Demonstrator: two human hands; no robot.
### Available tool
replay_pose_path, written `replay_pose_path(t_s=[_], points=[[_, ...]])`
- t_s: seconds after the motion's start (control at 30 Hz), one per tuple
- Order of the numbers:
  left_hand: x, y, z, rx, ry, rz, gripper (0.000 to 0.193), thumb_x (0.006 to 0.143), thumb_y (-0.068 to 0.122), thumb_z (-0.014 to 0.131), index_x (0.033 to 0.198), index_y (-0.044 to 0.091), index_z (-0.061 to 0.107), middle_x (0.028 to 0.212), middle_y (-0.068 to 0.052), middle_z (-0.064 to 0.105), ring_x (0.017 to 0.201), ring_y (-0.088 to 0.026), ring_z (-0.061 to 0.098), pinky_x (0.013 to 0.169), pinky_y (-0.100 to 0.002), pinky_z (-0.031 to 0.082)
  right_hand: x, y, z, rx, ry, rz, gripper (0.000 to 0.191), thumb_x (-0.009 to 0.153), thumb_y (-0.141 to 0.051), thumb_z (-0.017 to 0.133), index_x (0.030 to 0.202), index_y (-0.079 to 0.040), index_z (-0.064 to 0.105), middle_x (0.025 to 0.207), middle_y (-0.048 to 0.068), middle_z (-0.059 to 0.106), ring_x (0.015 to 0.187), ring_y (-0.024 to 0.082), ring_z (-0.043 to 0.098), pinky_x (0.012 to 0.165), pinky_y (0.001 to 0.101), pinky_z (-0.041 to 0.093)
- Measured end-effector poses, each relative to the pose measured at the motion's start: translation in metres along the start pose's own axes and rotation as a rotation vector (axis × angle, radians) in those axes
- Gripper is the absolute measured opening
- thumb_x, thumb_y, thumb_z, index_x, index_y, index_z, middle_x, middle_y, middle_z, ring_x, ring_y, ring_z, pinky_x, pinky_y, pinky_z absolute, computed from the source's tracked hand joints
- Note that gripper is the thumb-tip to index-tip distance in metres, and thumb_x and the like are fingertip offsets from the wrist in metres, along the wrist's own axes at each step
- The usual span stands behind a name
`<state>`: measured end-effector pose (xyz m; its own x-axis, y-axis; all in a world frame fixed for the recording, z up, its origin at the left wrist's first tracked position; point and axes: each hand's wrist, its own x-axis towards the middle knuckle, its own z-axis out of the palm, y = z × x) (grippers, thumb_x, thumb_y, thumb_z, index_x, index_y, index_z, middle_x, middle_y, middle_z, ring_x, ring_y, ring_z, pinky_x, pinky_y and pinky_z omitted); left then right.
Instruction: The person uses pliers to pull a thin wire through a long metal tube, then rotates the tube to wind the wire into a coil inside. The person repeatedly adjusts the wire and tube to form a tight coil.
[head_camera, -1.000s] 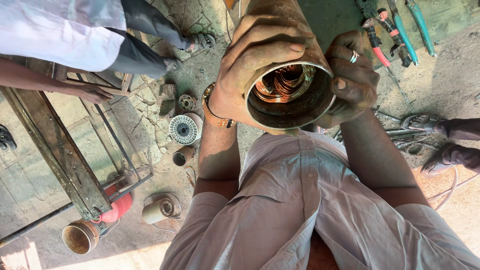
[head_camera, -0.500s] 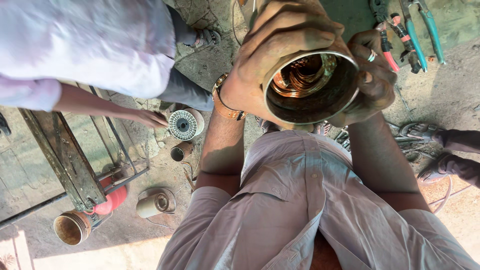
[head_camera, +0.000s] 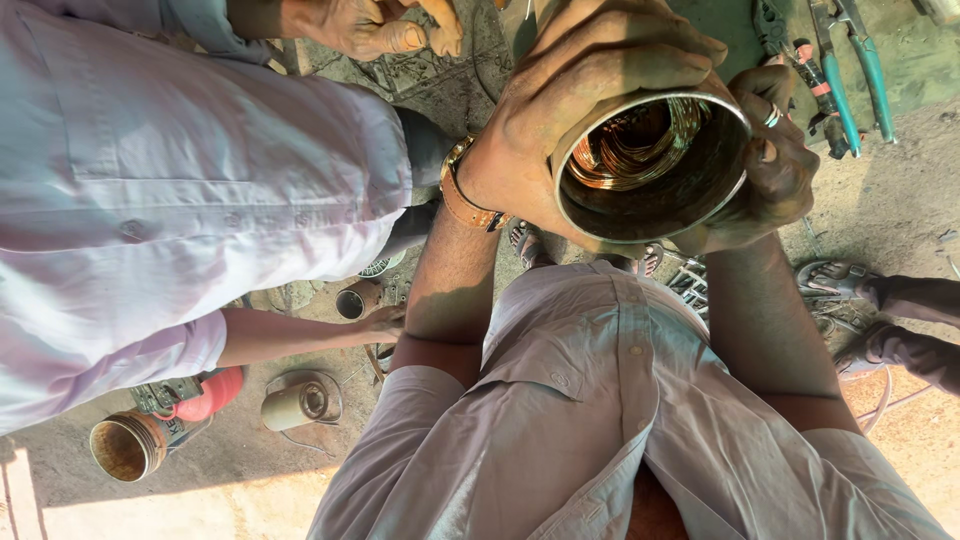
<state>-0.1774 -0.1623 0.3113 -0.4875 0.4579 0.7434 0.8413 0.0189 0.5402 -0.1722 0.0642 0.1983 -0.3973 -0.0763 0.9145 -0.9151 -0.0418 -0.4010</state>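
- Far left, well apart from the fingers: co-worker's sleeve (head_camera: 150, 200) fills the frame edge; co-worker's hand (head_camera: 385, 320) down among loose parts beside a small cup (head_camera: 352, 300). Unclear whether touching it.
- Lower left, on the ground: threaded pipe (head_camera: 125, 447), lying unused.
- Left hand (head_camera: 590, 90): fingers spread and curled over the top rim of the housing (head_camera: 640, 215), pressed firm against the outer wall. Strap (head_camera: 462, 195) on the wrist.
- Housing gripped between both sets of fingers, raised off the ground, open end facing the camera.
- Judged progress: copper coil (head_camera: 640, 140) already seated inside; open end uncovered, nothing fitted over it.
- Right hand (head_camera: 775, 170): fingers wrapped round the far wall, ring (head_camera: 772, 117) showing; fingertips hidden behind the rim.
- Beyond the right fingers: pliers (head_camera: 865, 65) on the ground, untouched.
- Not visible: housing's length and far end, coil's deeper turns lost in shadow.
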Motion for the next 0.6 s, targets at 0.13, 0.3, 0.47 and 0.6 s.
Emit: replay_pose_path(t_s=[0.13, 0.3, 0.47, 0.6], points=[[-0.006, -0.001, 0.000, 0.088, -0.011, -0.013, 0.088, 0.074, 0.046, 0.106, 0.133, 0.002, 0.058, 0.134, -0.017, 0.066, 0.132, -0.032, 0.060, 0.115, -0.046, 0.044, -0.001, 0.000, 0.002, -0.088, 0.021, -0.046, 0.078, 0.079, -0.030, 0.084, 0.150, -0.025, 0.052, 0.100, 0.012, 0.070, 0.082, 0.030, 0.059, 0.087, 0.0445, 0.043], [-0.010, -0.003, -0.015, -0.043, -0.068, -0.085, 0.096, 0.079, 0.053, 0.105, 0.143, 0.003, 0.052, 0.144, -0.018, 0.062, 0.138, -0.028, 0.060, 0.119, -0.038, 0.047, 0.010, -0.004, 0.006, -0.242, 0.044, -0.115, 0.082, 0.070, -0.039, 0.091, 0.144, -0.022, 0.061, 0.125, 0.016, 0.050, 0.104, 0.030, 0.053, 0.082, 0.0440, 0.046], [-0.014, 0.001, -0.019, -0.082, -0.041, -0.149, 0.103, 0.076, 0.050, 0.103, 0.148, 0.002, 0.046, 0.152, -0.018, 0.051, 0.144, -0.029, 0.050, 0.122, -0.039, 0.041, 0.030, 0.004, 0.020, -0.267, -0.055, -0.154, 0.093, 0.073, -0.044, 0.097, 0.149, -0.026, 0.047, 0.153, 0.025, 0.041, 0.145, 0.036, 0.043, 0.114, 0.0564, 0.046], [-0.021, 0.006, -0.017, -0.112, 0.069, -0.224, 0.109, 0.074, 0.047, 0.101, 0.151, 0.001, 0.040, 0.157, -0.019, 0.043, 0.148, -0.029, 0.042, 0.124, -0.040, 0.036, 0.047, -0.003, 0.027, -0.189, -0.147, -0.100, 0.072, 0.079, -0.040, 0.093, 0.135, -0.018, 0.054, 0.153, 0.027, 0.045, 0.149, 0.042, 0.040, 0.122, 0.0605, 0.038]])
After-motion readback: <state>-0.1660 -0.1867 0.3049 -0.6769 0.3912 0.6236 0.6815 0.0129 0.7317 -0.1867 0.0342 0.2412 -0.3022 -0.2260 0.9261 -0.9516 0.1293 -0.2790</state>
